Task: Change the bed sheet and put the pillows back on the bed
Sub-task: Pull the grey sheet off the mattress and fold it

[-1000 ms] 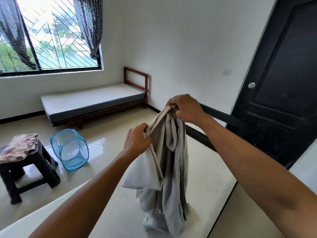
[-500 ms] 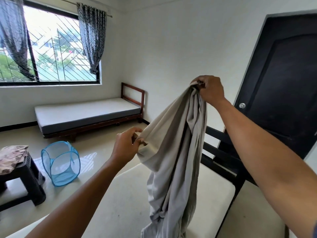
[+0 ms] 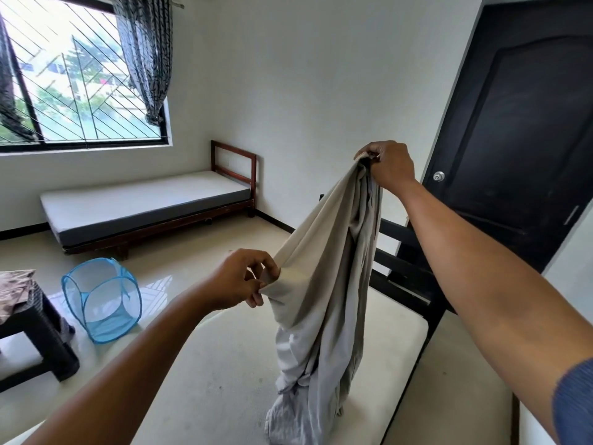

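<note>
A beige-grey bed sheet [image 3: 324, 284] hangs bunched and long over the bare cream mattress [image 3: 224, 364] right below me. My right hand [image 3: 390, 165] pinches its top edge, raised high in front of the door. Lower and to the left, my left hand [image 3: 244, 279] grips another part of the sheet's edge between fingers and thumb. The sheet's lower end rests crumpled on the mattress. No pillows are in view.
A dark bed frame end [image 3: 407, 268] stands past the mattress before a black door [image 3: 519, 133]. A second bed [image 3: 141, 200] lies under the window. A blue mesh hamper [image 3: 101, 300] lies tipped on the floor beside a black stool [image 3: 38, 335] holding patterned cloth [image 3: 12, 287].
My right hand lifted the sheet from chest level to high up, then eased slightly lower. My left hand stayed low on the edge, so the sheet stretched out between them.
</note>
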Demonstrator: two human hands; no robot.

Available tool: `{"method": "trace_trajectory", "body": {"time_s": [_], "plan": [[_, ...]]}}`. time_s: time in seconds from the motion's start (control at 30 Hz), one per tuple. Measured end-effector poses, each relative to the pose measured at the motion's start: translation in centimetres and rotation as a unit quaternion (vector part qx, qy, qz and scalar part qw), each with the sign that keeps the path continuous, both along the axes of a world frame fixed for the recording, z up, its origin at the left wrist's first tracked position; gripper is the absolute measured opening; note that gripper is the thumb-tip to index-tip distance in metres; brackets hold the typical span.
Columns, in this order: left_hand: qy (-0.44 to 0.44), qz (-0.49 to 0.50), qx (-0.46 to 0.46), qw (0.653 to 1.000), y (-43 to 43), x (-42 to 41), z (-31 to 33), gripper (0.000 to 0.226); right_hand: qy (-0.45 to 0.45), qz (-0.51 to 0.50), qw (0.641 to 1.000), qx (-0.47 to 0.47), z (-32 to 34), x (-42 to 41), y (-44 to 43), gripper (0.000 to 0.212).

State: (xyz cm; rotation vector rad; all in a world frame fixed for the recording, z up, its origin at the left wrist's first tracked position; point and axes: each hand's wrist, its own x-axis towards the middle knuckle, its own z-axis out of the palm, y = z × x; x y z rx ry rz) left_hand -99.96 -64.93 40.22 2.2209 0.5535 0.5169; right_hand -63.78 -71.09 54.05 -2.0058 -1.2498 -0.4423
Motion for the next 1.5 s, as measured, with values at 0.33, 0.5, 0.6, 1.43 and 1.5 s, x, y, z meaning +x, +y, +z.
{"method": "trace_trajectory", "body": {"time_s": [0.33, 0.5, 0.6, 1.43, 1.5], "plan": [[0.134, -0.044, -0.006, 0.990, 2.7, -1.4, 1.9, 0.018, 0.024, -0.005, 1.000, 0.011, -1.0, 1.8, -0.1, 0.031], [-0.146, 0.271, 0.127, 0.943, 5.5, -0.5, 1.1, 0.026, 0.069, 0.047, 0.997, -0.001, -1.3, 3.6, -0.8, 0.022], [-0.232, 0.348, 0.150, 0.896, 6.1, 0.6, 1.6, 0.029, 0.056, 0.062, 0.992, -0.097, -2.1, 4.4, -1.5, 0.019], [0.031, 0.159, 0.023, 0.986, 5.2, 8.1, -2.0, 0.033, 0.094, 0.074, 0.903, -0.413, -9.5, -1.0, -5.9, 0.057], [0.181, 0.111, 0.076, 0.974, 4.9, 7.0, -3.8, 0.065, 0.030, 0.039, 0.839, -0.542, -12.2, -1.8, -6.8, 0.067]]}}
